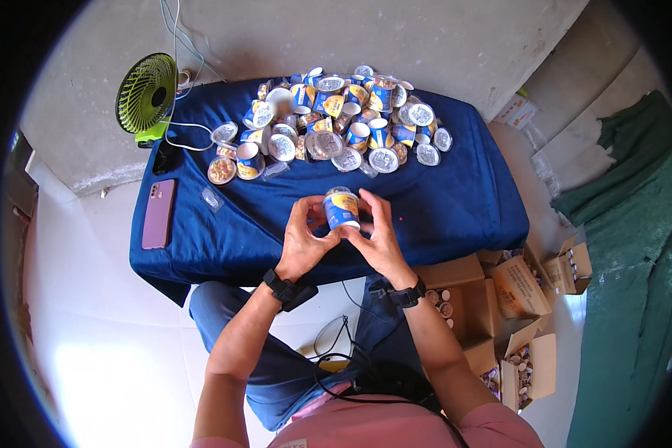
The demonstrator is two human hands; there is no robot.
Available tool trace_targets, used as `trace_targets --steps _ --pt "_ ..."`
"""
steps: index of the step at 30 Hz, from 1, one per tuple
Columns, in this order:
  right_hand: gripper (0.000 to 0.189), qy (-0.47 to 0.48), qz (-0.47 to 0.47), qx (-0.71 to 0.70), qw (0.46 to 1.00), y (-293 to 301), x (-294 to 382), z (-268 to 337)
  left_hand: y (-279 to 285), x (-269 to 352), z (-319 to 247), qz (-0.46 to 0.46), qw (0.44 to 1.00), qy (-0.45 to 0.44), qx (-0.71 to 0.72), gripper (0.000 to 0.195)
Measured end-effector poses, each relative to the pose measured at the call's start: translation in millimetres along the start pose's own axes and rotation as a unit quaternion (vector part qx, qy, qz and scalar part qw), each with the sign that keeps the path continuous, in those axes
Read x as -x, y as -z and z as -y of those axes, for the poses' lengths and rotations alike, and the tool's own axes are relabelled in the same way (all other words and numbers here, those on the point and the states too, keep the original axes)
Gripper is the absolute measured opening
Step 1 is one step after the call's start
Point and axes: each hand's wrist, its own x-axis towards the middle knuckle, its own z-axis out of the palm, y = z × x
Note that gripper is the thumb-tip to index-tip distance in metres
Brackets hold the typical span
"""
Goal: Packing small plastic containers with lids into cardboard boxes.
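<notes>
Between my hands, above the front half of the blue tablecloth (442,218), is a blue and yellow paper cup (343,209) with a clear lid on top. My left hand (308,232) holds it from the left side, my right hand (379,229) from the right, the thumbs meeting low at its base. Beyond it lies a pile of similar cups (329,103), some upright, some on their sides. Among them are round packs with silvery lids (383,161) and a clear tub of coloured bits (222,170). A small clear packet (211,199) lies nearer, left of my hands.
A pink phone (158,214) lies at the table's left edge. The green fan (147,94) and its cable stand at the back left corner, against the wall. Open cardboard boxes (518,288) with cups and packs are on the floor at the right, beside a green cloth (621,313).
</notes>
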Motion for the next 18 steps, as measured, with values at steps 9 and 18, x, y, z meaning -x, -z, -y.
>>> trace_targets --steps 9,18 --pt "0.066 0.084 0.026 0.231 0.969 0.0 1.1 -5.3 2.5 -2.1 0.6 0.053 0.981 -0.098 -0.160 0.056" --pt "0.068 0.151 0.043 0.321 0.934 4.9 -7.1 14.7 1.3 -2.6 -0.1 0.025 0.989 -0.102 -0.102 0.063"
